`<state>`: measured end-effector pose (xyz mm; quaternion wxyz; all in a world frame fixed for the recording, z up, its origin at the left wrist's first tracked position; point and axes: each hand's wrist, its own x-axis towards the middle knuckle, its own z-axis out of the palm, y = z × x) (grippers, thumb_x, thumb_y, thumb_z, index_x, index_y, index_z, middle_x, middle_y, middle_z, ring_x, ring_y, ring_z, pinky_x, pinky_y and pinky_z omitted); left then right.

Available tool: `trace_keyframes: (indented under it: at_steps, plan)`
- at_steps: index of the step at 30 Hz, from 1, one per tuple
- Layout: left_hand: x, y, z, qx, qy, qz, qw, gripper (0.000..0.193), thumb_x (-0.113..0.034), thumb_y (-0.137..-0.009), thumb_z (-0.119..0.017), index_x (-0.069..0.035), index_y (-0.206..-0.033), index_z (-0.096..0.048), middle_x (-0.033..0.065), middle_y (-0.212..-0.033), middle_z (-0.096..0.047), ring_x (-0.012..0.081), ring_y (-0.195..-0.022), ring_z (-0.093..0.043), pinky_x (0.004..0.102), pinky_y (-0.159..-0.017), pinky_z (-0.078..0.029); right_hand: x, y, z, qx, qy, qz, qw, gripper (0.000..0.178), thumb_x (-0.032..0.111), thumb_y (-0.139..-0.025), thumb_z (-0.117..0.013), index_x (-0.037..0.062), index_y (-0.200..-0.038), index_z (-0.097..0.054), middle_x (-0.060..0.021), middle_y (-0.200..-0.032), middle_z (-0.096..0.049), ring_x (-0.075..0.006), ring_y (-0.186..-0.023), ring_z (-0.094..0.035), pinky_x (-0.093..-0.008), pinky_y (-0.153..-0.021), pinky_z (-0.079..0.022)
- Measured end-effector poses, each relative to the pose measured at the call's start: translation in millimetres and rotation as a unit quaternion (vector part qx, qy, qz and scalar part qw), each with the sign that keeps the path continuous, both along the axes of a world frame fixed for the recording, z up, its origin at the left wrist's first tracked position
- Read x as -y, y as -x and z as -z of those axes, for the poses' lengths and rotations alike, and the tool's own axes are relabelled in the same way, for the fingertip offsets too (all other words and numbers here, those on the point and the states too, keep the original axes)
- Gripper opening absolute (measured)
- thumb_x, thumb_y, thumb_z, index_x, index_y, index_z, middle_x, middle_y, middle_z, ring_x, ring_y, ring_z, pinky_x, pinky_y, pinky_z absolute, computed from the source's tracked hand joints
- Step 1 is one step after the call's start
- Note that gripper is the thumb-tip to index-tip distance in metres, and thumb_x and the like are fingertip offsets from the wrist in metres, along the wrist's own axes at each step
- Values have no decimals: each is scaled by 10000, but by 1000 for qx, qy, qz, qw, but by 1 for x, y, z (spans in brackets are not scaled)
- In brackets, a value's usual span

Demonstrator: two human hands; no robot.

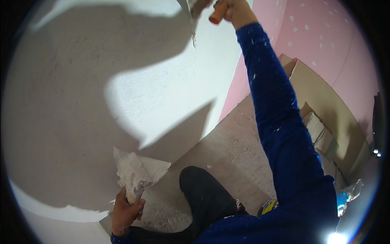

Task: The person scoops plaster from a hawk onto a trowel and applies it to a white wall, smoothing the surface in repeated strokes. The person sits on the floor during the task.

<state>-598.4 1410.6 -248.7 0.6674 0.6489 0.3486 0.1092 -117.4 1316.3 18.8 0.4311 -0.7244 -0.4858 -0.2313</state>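
Note:
At the lower left, my left hand point(126, 213) is closed round the handle of a putty knife point(158, 167) with a wide, flared blade. A thick lump of whitish plaster point(134, 168) sits on that blade. My right arm reaches up to the top edge, where my right hand point(232, 11) grips a tool by its orange-brown round handle point(218, 12). The tool's working end is mostly cut off by the frame, close to the wall point(150, 97). Below it, a ragged streak of wet plaster point(194, 40) runs down the wall's surface.
A pink board wall point(313, 32) with white filled spots meets the white wall at the right. Tan boards point(325, 105) lean there, beside a wrapped package point(319, 128). My bent knee point(203, 191) is over the dusty floor point(239, 142). A bright lamp point(337, 238) glows lower right.

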Motion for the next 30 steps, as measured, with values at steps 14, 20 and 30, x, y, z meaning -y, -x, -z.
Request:
trace_keyframes:
  at_steps: [14, 20, 30]
  plan:
    - [15, -5, -5, -58, -56, -39, 996, 424, -48, -806, -674, 48, -1195, -536, 44, -666, -560, 117, -459, -512, 262, -391, -428, 18, 4, 131, -148, -66, -76, 984, 331, 272, -956, -590, -41, -1023, -674, -73, -625, -614, -123, -556, -565, -295, -550, -462]
    - [18, -12, -8, -97, -51, -57, 992, 408, -38, -790, -661, 44, -1170, -538, 46, -646, -558, 124, -455, -521, 267, -388, -429, 7, -57, 205, -251, -62, -140, 956, 699, 69, -862, -526, -21, -1526, -326, -35, -636, -586, -79, -482, -483, -262, -443, -396]
    - [27, -16, 0, -90, -85, -88, 988, 375, -49, -762, -663, 17, -1119, -570, 30, -642, -550, 125, -420, -507, 266, -350, -412, -6, -84, 181, -243, -38, -119, 962, 789, 113, -798, -595, 2, -1534, -331, -79, -647, -599, -163, -587, -554, -319, -591, -476]
